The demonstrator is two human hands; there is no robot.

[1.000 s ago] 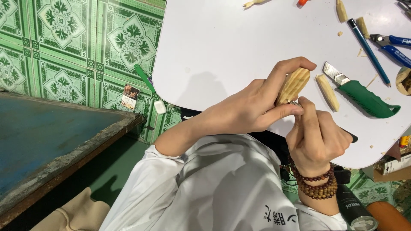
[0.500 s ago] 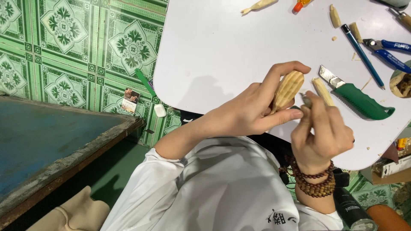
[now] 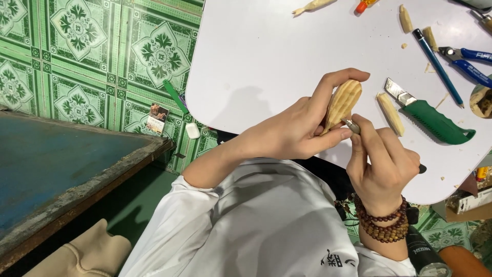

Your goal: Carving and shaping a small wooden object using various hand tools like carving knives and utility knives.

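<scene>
White tabletop [image 3: 266, 56], rounded corner nearest the person. Left hand [image 3: 297, 128] grips a ridged, pale wooden carving [image 3: 342, 102] between thumb and fingers, above the tabletop's near edge. Right hand [image 3: 382, 164], beaded bracelets at the wrist, is clenched around a slim carving tool [image 3: 352, 126] whose tip meets the carving's lower end. Right of the carving: a loose wood piece [image 3: 390, 113], then a green-handled utility knife [image 3: 430, 117]; beyond these a blue pencil [image 3: 437, 65] and blue-handled pliers [image 3: 469, 61]. Container contents: none discernible.
</scene>
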